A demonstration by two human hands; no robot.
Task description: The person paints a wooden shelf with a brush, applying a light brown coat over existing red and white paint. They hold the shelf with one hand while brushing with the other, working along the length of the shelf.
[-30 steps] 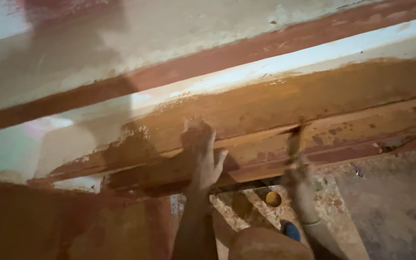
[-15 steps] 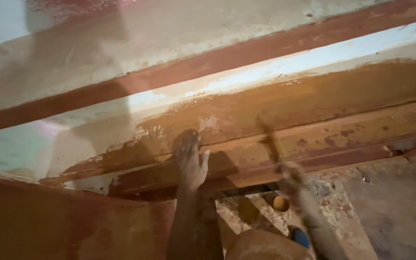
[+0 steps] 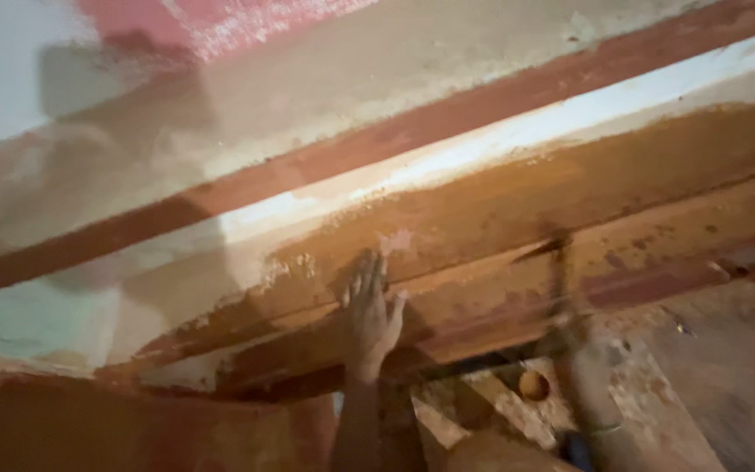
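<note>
Low in the middle of the view: left hand [image 3: 371, 319], fingers spread and flat, palm pressed against a brown-coated ledge [image 3: 500, 288] of a stepped moulding. Holds nothing; seems only to brace.

Right of that hand, well apart: right hand [image 3: 574, 350], badly blurred, gripping a thin dark tool, probably a brush [image 3: 559, 271], its tip up against the brown band [image 3: 570, 197] above the ledge. Cannot tell how the fingers close around the handle. A thin bangle shows on the wrist lower down.

Above the left fingertips: a small pale patch [image 3: 395, 240] showing through the brown, uncoated. Further up: a white strip [image 3: 500, 149], then a dark red strip [image 3: 447, 118], then a pale plaster wall [image 3: 351, 70].

Left of the left hand: brown coat thinning out to a ragged edge, with bare whitish and greenish surface [image 3: 54, 323] beyond.

Judged from the lie of the colour: right-hand stretch of band and ledge largely covered, left stretch and the pale patch yet to coat.

Below, between the forearms: a small round yellow-brown pot [image 3: 533, 385] on spattered planks.
</note>
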